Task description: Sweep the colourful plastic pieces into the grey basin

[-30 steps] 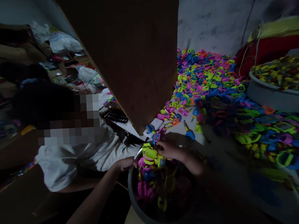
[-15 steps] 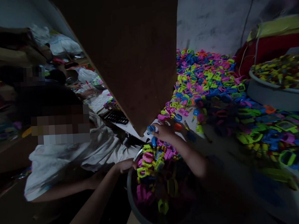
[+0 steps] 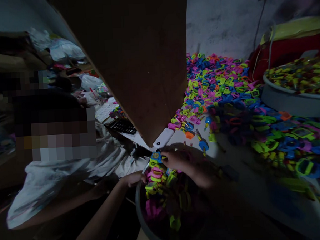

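Observation:
A dark round basin stands below me, heaped with plastic toy watches in yellow, pink and blue. My left hand is closed on the basin's left rim, its fingertips partly hidden. Over the far side of the heap, my right hand pinches a blue toy watch with a yellow patterned face. Just beyond that hand, a white flat rectangular object with a dark round spot lies on the pale table.
A large brown board stands upright ahead. To its right spreads a big pile of toy watches. A grey tub of small yellow and red items stands at the right. A person in a white shirt sits close on my left.
My right hand has come back from the white object to above the basin's heap, still holding the blue toy watch. My left hand stays at the rim. The view has shifted slightly.

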A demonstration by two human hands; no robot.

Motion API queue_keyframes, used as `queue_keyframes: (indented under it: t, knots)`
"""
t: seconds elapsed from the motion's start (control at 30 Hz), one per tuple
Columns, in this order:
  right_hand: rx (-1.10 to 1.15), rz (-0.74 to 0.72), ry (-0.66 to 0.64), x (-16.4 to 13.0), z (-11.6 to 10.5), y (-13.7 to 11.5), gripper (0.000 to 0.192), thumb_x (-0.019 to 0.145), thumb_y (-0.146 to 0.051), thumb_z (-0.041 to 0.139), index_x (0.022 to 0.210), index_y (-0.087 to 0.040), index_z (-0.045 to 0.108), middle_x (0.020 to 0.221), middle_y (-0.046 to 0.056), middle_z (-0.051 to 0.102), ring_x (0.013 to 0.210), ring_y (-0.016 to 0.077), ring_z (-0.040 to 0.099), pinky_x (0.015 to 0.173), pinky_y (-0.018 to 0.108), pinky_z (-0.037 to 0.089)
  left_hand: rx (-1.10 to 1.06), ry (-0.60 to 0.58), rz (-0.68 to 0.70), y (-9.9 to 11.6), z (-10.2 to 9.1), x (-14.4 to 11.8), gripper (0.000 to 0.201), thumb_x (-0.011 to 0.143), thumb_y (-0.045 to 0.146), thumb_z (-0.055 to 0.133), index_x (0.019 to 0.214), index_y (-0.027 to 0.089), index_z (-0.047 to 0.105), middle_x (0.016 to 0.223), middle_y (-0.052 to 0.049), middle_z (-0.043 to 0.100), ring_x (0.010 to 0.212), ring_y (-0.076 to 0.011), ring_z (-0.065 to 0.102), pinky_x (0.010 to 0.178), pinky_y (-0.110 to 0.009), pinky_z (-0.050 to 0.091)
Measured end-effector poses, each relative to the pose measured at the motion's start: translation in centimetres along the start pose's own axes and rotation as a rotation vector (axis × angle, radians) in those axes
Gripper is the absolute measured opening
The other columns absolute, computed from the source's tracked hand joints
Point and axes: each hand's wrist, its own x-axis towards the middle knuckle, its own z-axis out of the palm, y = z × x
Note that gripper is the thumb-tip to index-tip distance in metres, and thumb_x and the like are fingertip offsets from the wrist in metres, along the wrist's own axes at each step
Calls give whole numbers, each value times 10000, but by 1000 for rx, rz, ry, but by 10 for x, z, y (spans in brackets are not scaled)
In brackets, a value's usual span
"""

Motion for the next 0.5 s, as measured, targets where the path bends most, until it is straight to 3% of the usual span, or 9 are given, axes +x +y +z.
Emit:
queue_keyframes:
  t: [0.2,0.37,0.5]
  knots:
    - [-46,-52,13,-18,5,-19,256,875,-377,513,1003,-207,655,928,86,713,835,230,656,747,322,459,21,71,-10,-7,1,-3,137,461,144,613,597,140,606,541,-4,599,482,-143,532,464,-234,415]
    - [-54,-109,61,-27,15,-28,323,923,-438,463,1033,-190,639,1126,101,662,1050,244,593,930,369,412,39,98,-33,-13,-1,-11,127,453,154,595,576,136,621,532,-10,601,479,-141,504,459,-238,393]
    - [-62,-250,94,-26,30,-33,339,950,-446,436,1060,-200,641,1105,79,672,1086,228,565,1069,442,291,55,127,-3,-15,-8,-18,104,432,123,613,529,137,580,492,23,560,479,-113,454,475,-219,359]
